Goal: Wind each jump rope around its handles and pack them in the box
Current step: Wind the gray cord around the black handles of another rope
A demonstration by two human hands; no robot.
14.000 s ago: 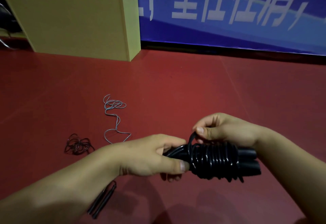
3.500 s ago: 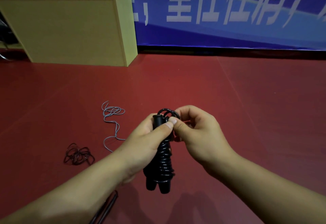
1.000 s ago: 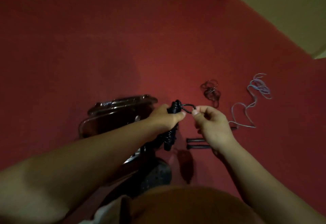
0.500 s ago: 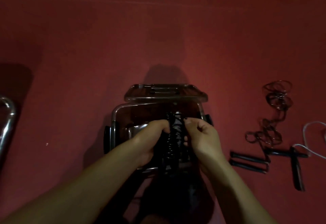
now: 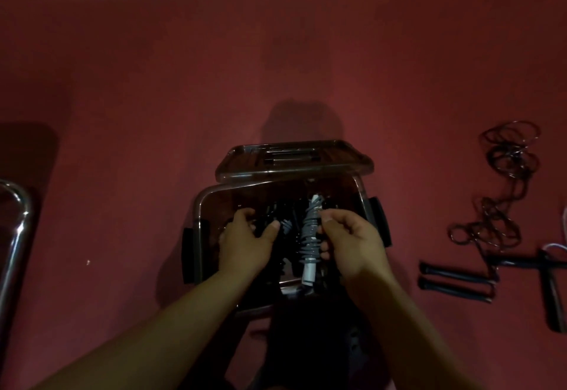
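Both hands reach into the clear box (image 5: 201,205): the left hand (image 5: 245,245) on black bundles, the right hand (image 5: 349,242) beside a grey wound rope (image 5: 310,236).

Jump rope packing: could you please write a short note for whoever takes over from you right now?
Left hand: inside the clear box, fingers on the black wound ropes; grip unclear.
Right hand: over the box, fingers curled beside the grey wound rope; hold unclear.
Lid: off, propped behind the box.
Done: several wound ropes are boxed.
Left: loose dark rope with black handles lies on the red floor to the right; wind and pack it.
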